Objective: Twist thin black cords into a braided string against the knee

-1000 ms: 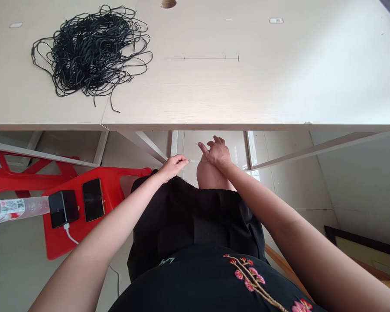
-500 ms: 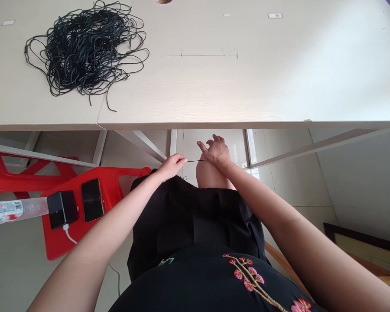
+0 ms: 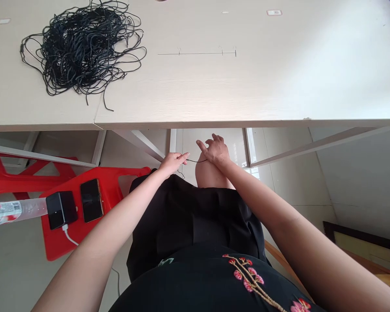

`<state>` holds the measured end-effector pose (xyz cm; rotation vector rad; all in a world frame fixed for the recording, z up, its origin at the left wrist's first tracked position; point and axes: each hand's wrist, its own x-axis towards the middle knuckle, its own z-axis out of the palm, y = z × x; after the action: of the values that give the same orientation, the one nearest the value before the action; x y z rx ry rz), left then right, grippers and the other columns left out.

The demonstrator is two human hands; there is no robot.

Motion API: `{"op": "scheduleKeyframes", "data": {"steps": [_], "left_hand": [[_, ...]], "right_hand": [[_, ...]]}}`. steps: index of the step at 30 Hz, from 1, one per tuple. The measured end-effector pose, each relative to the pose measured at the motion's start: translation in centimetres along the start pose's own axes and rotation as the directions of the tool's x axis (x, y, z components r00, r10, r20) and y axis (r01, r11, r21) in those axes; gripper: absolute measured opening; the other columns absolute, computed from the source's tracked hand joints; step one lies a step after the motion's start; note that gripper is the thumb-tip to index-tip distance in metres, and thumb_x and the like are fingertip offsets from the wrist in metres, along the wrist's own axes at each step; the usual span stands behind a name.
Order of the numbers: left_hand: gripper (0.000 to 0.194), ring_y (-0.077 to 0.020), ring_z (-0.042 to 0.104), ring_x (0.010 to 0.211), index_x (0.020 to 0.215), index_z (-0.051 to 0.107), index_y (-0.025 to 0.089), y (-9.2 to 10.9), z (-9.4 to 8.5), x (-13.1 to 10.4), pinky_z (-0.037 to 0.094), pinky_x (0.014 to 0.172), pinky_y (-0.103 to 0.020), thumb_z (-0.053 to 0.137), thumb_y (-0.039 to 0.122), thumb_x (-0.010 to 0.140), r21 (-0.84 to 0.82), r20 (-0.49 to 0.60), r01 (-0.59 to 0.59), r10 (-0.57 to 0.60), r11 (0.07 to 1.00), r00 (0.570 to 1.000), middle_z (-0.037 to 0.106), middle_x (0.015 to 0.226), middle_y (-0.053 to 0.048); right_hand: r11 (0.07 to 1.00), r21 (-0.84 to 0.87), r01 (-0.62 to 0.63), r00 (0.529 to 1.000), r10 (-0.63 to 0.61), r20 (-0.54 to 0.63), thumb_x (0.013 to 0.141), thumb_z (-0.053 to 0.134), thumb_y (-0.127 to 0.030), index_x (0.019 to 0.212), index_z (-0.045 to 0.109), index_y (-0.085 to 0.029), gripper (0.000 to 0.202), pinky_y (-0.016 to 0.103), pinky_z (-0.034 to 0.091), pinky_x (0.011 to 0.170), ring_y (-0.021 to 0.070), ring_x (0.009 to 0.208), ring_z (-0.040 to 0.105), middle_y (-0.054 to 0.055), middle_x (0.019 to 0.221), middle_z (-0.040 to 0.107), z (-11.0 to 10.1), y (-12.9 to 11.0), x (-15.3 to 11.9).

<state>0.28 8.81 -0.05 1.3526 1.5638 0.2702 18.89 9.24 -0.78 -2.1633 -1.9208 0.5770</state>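
Over my lap, my left hand (image 3: 174, 162) is closed in a pinch on a thin black cord (image 3: 196, 161). A short stretch of this cord sags slightly between it and my right hand (image 3: 217, 151). Spread fingers and an outstretched thumb show on the right hand, which lies on my bare knee (image 3: 211, 177). The cord runs to the heel of that palm, where its far part is hidden. A curly loose bit of cord hangs below the left fingers. On the table lies a big tangled heap of black cord (image 3: 81, 50), two ends trailing toward the front edge.
The pale table (image 3: 195, 95) bears a drawn line with tick marks (image 3: 196, 53) and small labels (image 3: 274, 13). A red stool (image 3: 112, 190) at left holds a phone (image 3: 91, 200), a black device (image 3: 61, 209) with a white cable, and a plastic bottle (image 3: 21, 210).
The cord between my hands has gone from taut to slightly slack. My left fingers have shifted, the thumb now stretching further right. The right hand stays on the knee.
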Motion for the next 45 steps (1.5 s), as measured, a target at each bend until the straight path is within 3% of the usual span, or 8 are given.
{"op": "scheduleKeyframes", "data": {"steps": [8, 12, 20, 22, 26, 31, 38, 45], "left_hand": [[0.037, -0.013, 0.053, 0.07, 0.09, 0.063, 0.019, -0.2, -0.7, -1.2, 0.041, 0.06, -0.025, 0.062, 0.049, 0.069, -0.089, 0.179, -0.022, 0.038, 0.996, 0.983, 0.062, 0.08, -0.003], [0.031, -0.0104, 0.053, 0.071, 0.088, 0.058, 0.016, -0.8, -1.0, -1.5, 0.044, 0.067, -0.025, 0.07, 0.032, 0.064, -0.171, 0.251, -0.054, 0.097, 0.984, 0.963, 0.057, 0.078, 0.0], [0.032, -0.0144, 0.055, 0.073, 0.092, 0.063, 0.016, -1.2, -0.3, -0.6, 0.046, 0.072, -0.031, 0.069, 0.032, 0.064, 0.031, 0.324, -0.133, 0.115, 0.991, 0.939, 0.059, 0.079, -0.003], [0.033, -0.016, 0.057, 0.077, 0.094, 0.065, 0.017, -0.8, 0.4, -0.3, 0.046, 0.075, -0.032, 0.067, 0.035, 0.066, 0.088, 0.298, -0.179, 0.146, 0.98, 0.943, 0.061, 0.082, -0.004], [0.026, -0.0156, 0.058, 0.087, 0.097, 0.066, 0.019, 0.4, 3.2, -0.1, 0.044, 0.082, -0.03, 0.06, 0.032, 0.075, 0.013, 0.156, -0.366, 0.36, 0.93, 0.92, 0.063, 0.096, -0.005], [0.018, -0.0153, 0.057, 0.086, 0.088, 0.069, 0.02, 1.7, 5.8, 0.1, 0.045, 0.081, -0.029, 0.06, 0.03, 0.076, -0.042, -0.055, -0.426, 0.424, 0.904, 0.904, 0.062, 0.088, -0.004], [0.01, -0.0137, 0.055, 0.073, 0.069, 0.069, 0.019, 3.1, 5.9, 0.2, 0.044, 0.068, -0.027, 0.06, 0.022, 0.072, 0.083, -0.031, -0.379, 0.383, 0.922, 0.923, 0.058, 0.076, -0.001], [0.016, -0.0164, 0.053, 0.069, 0.059, 0.06, 0.018, 4.5, 7.0, -0.9, 0.041, 0.062, -0.029, 0.051, 0.013, 0.072, 0.339, -0.026, -0.447, 0.483, 0.828, 0.875, 0.056, 0.071, -0.003]], "right_hand": [[1.0, 0.009, -0.008, 1.0, 0.008, 0.022, 0.083, 0.019, -0.069, 0.105, 0.065, -0.013, 0.075, 0.045, 0.043, 0.089, 0.0317, 0.128, 0.031, 0.017, 0.137, 0.041, -0.2, 0.1, 0.1], [1.0, 0.009, -0.016, 0.999, 0.016, 0.029, 0.083, 0.019, -0.07, 0.106, 0.065, -0.014, 0.076, 0.044, 0.042, 0.09, 0.0305, 0.128, 0.031, 0.016, 0.138, 0.041, -0.2, 0.0, 0.2], [1.0, 0.031, 0.004, 1.0, -0.004, -0.01, 0.085, 0.02, -0.066, 0.099, 0.066, -0.015, 0.071, 0.044, 0.045, 0.086, 0.0314, 0.123, 0.037, 0.016, 0.13, 0.048, 0.1, 0.2, 0.1], [1.0, 0.025, 0.016, 1.0, -0.016, -0.008, 0.086, 0.02, -0.065, 0.099, 0.066, -0.018, 0.067, 0.044, 0.046, 0.084, 0.031, 0.121, 0.039, 0.015, 0.125, 0.051, 0.2, 0.3, 0.2], [0.999, 0.038, 0.024, 1.0, -0.024, 0.015, 0.086, 0.02, -0.064, 0.11, 0.06, -0.021, 0.063, 0.044, 0.043, 0.087, 0.0299, 0.119, 0.04, 0.013, 0.123, 0.052, 0.2, 0.3, 0.3], [0.992, 0.128, -0.008, 1.0, 0.006, 0.016, 0.084, 0.014, -0.069, 0.125, 0.049, -0.019, 0.073, 0.045, 0.039, 0.093, 0.0298, 0.123, 0.036, 0.012, 0.129, 0.049, 0.0, 0.3, 0.2], [0.964, 0.266, 0.006, 1.0, 0.003, -0.031, 0.086, 0.013, -0.065, 0.135, 0.037, -0.018, 0.073, 0.045, 0.036, 0.096, 0.0293, 0.127, 0.033, 0.011, 0.133, 0.047, 0.3, 0.9, 0.0], [0.934, 0.358, 0.007, 0.992, 0.038, -0.118, 0.089, 0.009, -0.06, 0.136, 0.036, -0.016, 0.07, 0.041, 0.031, 0.101, 0.0256, 0.126, 0.036, 0.01, 0.133, 0.048, 0.8, 1.6, -0.3]]}}
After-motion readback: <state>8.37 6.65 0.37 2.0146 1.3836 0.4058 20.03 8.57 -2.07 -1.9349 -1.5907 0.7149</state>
